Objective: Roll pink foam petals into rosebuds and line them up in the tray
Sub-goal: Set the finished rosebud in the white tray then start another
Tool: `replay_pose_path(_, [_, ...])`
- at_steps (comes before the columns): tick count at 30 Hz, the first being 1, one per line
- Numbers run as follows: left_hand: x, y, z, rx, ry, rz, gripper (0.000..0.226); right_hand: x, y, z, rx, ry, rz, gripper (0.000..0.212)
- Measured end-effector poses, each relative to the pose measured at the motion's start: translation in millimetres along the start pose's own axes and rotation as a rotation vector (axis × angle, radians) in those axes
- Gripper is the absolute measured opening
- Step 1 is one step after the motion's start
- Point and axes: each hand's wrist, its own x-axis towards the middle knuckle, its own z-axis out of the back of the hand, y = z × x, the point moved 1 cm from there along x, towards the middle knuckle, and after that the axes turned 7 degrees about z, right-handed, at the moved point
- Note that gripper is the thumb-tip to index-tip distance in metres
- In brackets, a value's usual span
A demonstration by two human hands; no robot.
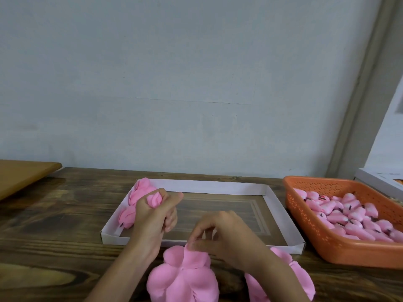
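Observation:
My left hand grips a rolled pink rosebud, held above the left end of the white cardboard tray. Finished pink rosebuds lie in a row along the tray's left wall, partly hidden behind that hand. My right hand pinches the top edge of a flat pink foam petal sheet lying on the table in front of the tray. A second pink petal sheet lies under my right forearm.
An orange perforated basket at the right holds several pink foam pieces. A lighter wooden board sits at the far left. A white box stands behind the basket. The grey wall runs along the table's back edge.

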Motion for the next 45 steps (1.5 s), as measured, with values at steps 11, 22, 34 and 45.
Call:
replay_pose_path(11, [-2.2,-3.3,-4.4,-0.005,-0.007,0.022,0.045,0.3,6.0,1.9,0.098,-0.005,0.013,0.009])
replay_pose_path(22, [-4.7,-5.2,-4.7,0.017,0.013,0.047,0.043,0.0,7.1,0.9,0.152,-0.012,-0.127,0.017])
replay_pose_path(34, [-6.0,-7.8,-5.4,0.008,0.016,0.083,0.045,0.3,12.9,-4.6,0.209,0.059,-0.209,0.024])
replay_pose_path(45, [-10.1,-13.9,-8.5,-0.158,0.098,0.174,0.031,1.3,6.9,-4.5,0.513,-0.119,-0.321,0.018])
